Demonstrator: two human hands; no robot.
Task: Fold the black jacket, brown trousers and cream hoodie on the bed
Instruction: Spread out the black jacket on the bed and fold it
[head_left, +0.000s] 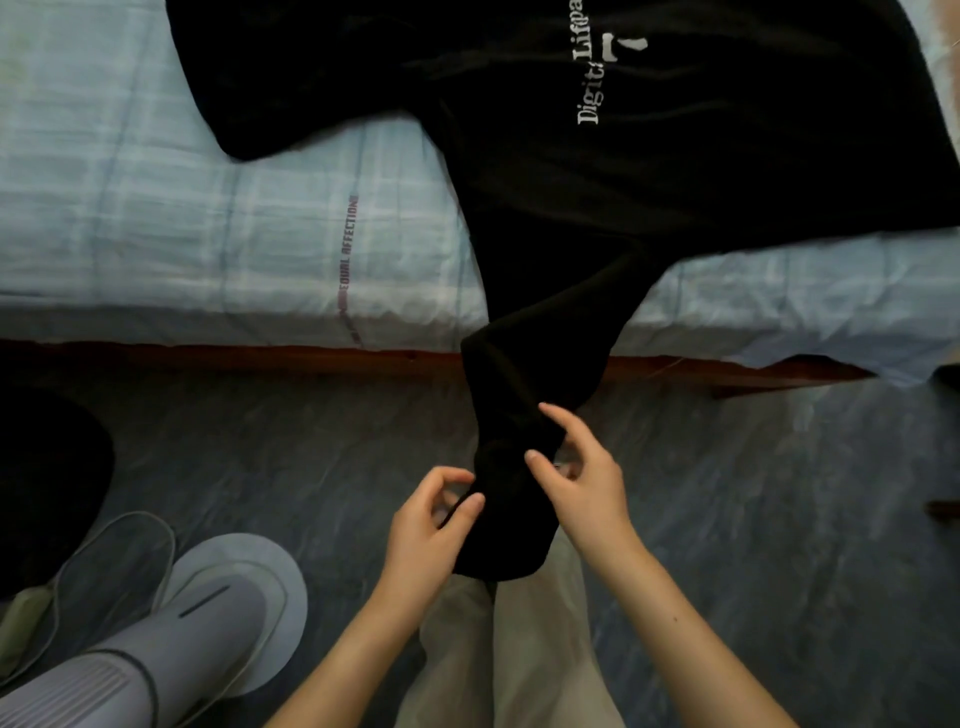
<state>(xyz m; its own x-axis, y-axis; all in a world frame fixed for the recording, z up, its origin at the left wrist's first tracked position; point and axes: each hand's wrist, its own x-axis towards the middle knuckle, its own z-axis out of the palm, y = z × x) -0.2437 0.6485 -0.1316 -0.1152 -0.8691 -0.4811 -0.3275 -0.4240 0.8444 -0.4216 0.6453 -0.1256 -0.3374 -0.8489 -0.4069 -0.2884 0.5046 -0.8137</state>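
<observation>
blue checked bed, black jacket spread

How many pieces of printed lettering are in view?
2. White lettering on the black jacket at top; reddish lettering on the bedsheet, left of centre. Folds may hide more.

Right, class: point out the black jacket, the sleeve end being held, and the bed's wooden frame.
black jacket (701, 166): head view, on its body beside the white lettering.
sleeve end (506, 540): head view, on the cuff between the hands.
wooden frame (260, 358): head view, on the bed's front rail.
</observation>
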